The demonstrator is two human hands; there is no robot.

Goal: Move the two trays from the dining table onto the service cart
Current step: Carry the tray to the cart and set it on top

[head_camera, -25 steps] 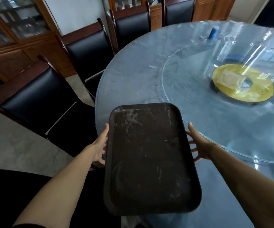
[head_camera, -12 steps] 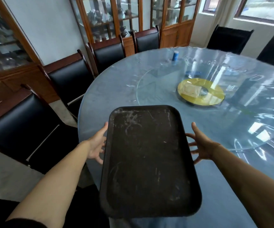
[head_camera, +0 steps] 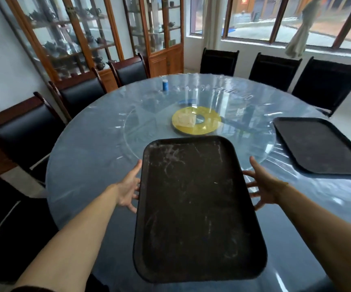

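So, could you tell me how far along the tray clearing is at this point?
Nothing looks delivered yet; no service cart is in view. In hand: the near tray, with the left hand and right hand at its long edges, fingers spread. Whether it is lifted is unclear. Left: the second tray lies on the dining table to the right, and both need carrying over.

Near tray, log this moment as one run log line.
near tray on table | left hand, right hand open at its long edges | far tray untouched | cart unseen
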